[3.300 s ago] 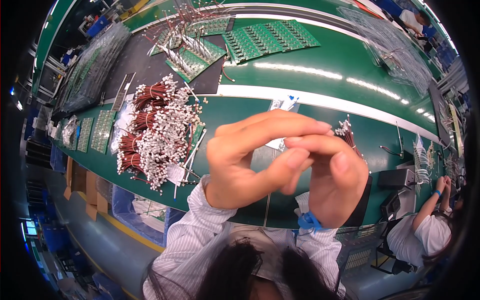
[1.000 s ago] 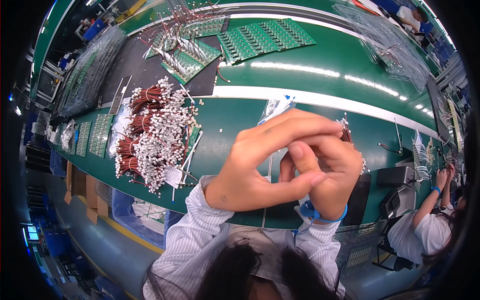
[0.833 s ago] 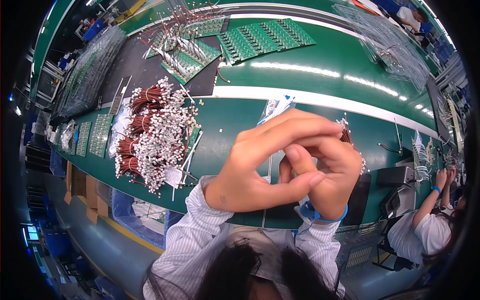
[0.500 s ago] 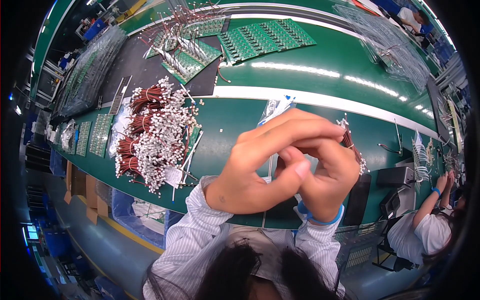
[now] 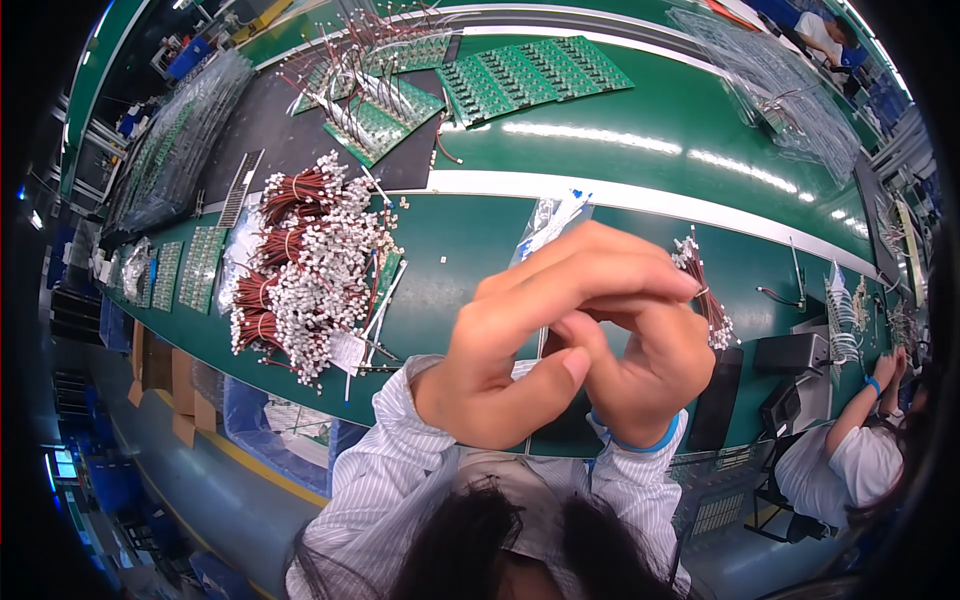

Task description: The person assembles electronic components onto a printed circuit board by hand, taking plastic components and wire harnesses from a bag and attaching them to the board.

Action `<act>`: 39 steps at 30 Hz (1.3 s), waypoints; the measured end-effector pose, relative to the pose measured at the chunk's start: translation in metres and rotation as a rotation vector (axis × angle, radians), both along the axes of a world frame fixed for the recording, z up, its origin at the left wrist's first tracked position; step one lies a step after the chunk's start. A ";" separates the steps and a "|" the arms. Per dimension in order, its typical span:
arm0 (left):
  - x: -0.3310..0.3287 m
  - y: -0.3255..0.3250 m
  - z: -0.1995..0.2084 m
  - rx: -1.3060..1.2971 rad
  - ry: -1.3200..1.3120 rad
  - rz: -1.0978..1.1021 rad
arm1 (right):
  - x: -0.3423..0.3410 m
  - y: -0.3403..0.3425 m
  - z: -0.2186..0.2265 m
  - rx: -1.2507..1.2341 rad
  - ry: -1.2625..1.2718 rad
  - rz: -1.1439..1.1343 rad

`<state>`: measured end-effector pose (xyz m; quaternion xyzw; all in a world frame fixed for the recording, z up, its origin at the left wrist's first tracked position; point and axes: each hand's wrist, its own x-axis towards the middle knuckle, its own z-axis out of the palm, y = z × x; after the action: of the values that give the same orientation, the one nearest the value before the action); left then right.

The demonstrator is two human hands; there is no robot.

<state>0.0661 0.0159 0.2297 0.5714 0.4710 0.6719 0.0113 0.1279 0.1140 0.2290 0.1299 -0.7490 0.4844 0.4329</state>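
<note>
The left hand (image 5: 500, 350) and right hand (image 5: 655, 350) curl together above the green bench (image 5: 440, 315), and I cannot tell whether either grip holds anything; light, steady contact would probably serve best here. Just beyond the right hand lies 1 red-wire bundle (image 5: 706, 300), with a clear bag (image 5: 535, 232) farther back.

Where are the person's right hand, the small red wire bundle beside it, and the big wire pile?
Right hand (image 5: 655, 367): head view, middle of the hand.
Small red wire bundle (image 5: 710, 302): head view, mid-length on its wires.
Big wire pile (image 5: 315, 265): head view, white connectors near its middle.
</note>
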 end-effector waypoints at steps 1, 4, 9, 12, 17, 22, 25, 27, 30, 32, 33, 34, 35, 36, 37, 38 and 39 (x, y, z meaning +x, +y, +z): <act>0.000 0.000 0.000 0.012 0.007 -0.004 | 0.000 0.000 0.000 0.000 -0.001 0.000; 0.001 0.000 0.000 0.014 0.003 0.005 | 0.001 0.000 0.001 0.001 -0.007 0.012; 0.002 0.000 0.001 0.008 -0.003 0.012 | 0.000 0.000 0.000 -0.022 -0.017 0.022; 0.001 0.000 0.000 0.006 -0.004 0.014 | 0.001 -0.001 0.001 -0.028 -0.023 0.012; 0.020 0.002 0.009 -0.031 -0.441 -0.008 | 0.005 0.011 0.004 -0.076 -0.161 0.261; 0.018 -0.005 0.010 -0.044 -0.367 0.011 | 0.013 0.026 0.008 -0.256 -0.426 0.811; 0.015 -0.006 0.009 -0.057 -0.339 -0.017 | 0.016 0.029 0.010 -0.353 -0.538 0.883; 0.014 -0.006 0.008 -0.044 -0.320 -0.040 | 0.017 0.034 0.013 -0.345 -0.562 0.925; 0.014 -0.007 0.009 -0.040 -0.329 -0.066 | 0.015 0.035 0.017 -0.353 -0.589 0.990; 0.013 -0.009 0.010 -0.071 -0.308 -0.063 | 0.014 0.035 0.016 -0.368 -0.592 1.015; 0.013 -0.009 0.011 -0.070 -0.309 -0.064 | 0.015 0.035 0.015 -0.374 -0.589 1.015; 0.013 -0.009 0.011 -0.089 -0.300 -0.047 | 0.015 0.035 0.014 -0.379 -0.586 1.014; 0.013 -0.009 0.012 -0.107 -0.290 -0.031 | 0.016 0.036 0.013 -0.380 -0.586 1.012; 0.014 -0.010 0.013 -0.107 -0.291 -0.029 | 0.015 0.035 0.013 -0.362 -0.579 1.011; 0.015 -0.011 0.014 -0.094 -0.378 -0.063 | 0.015 0.035 0.012 -0.345 -0.571 1.010; 0.016 -0.012 0.014 -0.080 -0.466 -0.098 | 0.014 0.036 0.011 -0.345 -0.572 1.011; 0.015 -0.012 0.013 -0.080 -0.466 -0.098 | 0.014 0.037 0.010 -0.322 -0.560 1.030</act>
<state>0.0808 0.0035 0.2431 0.4225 0.4536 0.7650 0.1749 0.1416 0.1507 0.2387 0.2760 -0.5928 0.7545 -0.0565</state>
